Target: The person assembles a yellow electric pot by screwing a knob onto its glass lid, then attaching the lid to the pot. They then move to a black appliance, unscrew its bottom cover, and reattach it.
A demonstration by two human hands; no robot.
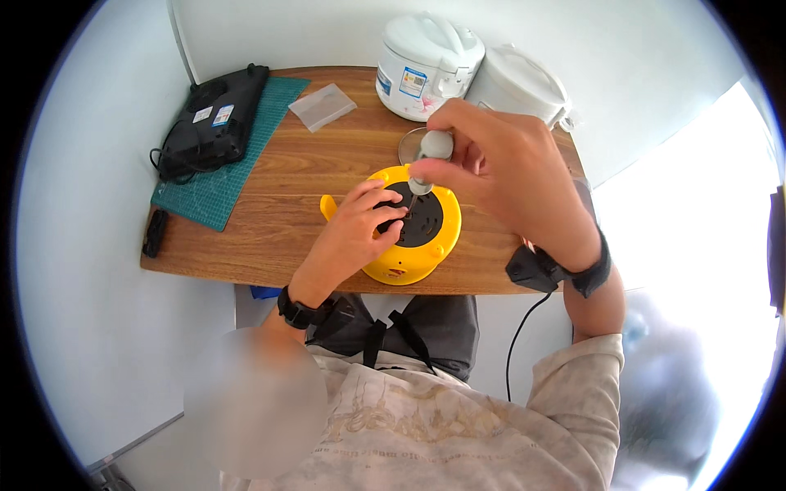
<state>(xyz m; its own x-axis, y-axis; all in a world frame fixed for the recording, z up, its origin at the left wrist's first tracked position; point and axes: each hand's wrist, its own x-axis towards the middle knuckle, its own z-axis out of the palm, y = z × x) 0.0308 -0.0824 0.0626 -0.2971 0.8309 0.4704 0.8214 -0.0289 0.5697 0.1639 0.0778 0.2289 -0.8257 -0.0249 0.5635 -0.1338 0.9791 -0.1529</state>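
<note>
A round yellow appliance (409, 266) sits near the front edge of the table with a slotted black disc (427, 219) facing up. A yellow handle or spout (328, 206) sticks out at its left. My right hand (520, 159) is closed around the pale grey handle of a screwdriver (436, 147), held roughly upright. Its thin shaft points down at the black disc; the very tip is hard to make out. My left hand (348, 233) rests on the appliance's left side, fingers apart on the disc and fingertips beside the shaft.
Behind stand a white rice cooker (430, 61) and a second white cooker (524, 82), with a round glass lid (409, 146) before them. A clear plastic tray (322, 107), a black corded device (214, 123) on a green cutting mat (209, 204), and a small black item (155, 233) lie leftward.
</note>
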